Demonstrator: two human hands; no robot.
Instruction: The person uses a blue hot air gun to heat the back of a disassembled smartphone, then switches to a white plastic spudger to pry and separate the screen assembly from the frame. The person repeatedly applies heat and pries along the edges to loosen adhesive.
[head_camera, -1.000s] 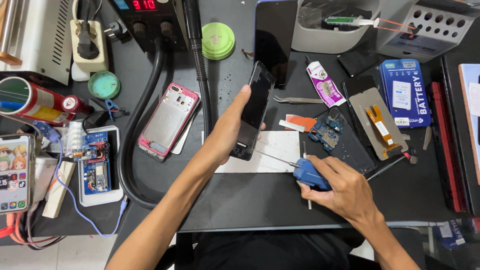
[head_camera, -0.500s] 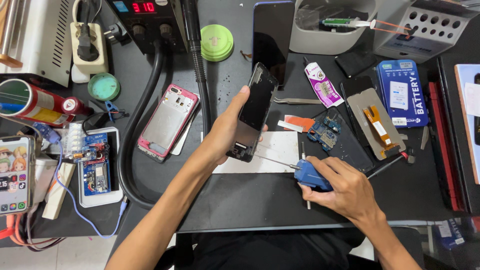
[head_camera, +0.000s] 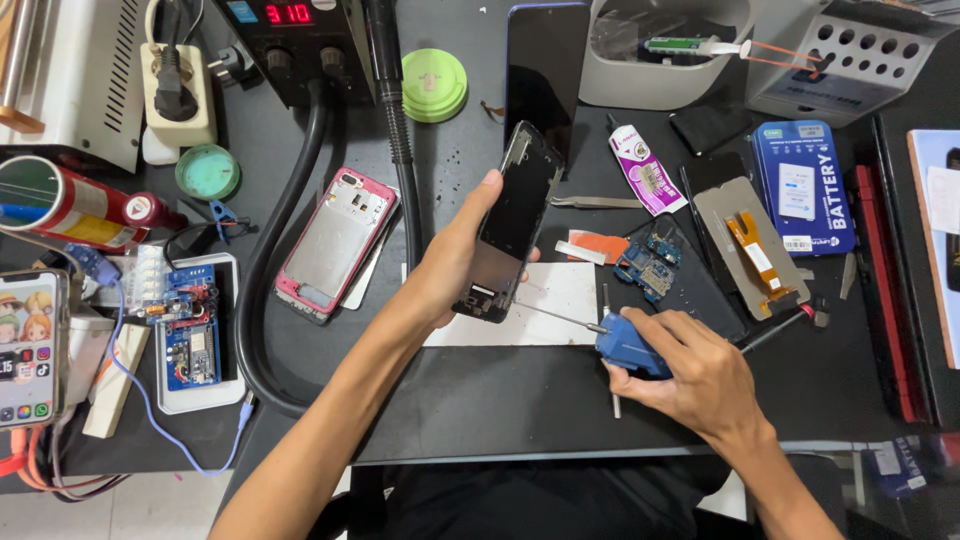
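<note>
Bright, even overhead light, soft short shadows, sharp focus, slight wide-angle bending at edges.

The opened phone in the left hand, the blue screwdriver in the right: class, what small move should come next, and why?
Probably bring the screwdriver's tip onto a screw at the phone's lower end. The left hand holds the opened phone tilted above the mat, and the right hand grips the blue screwdriver, whose thin shaft points at that lower end; whether the tip touches is unclear.
</note>
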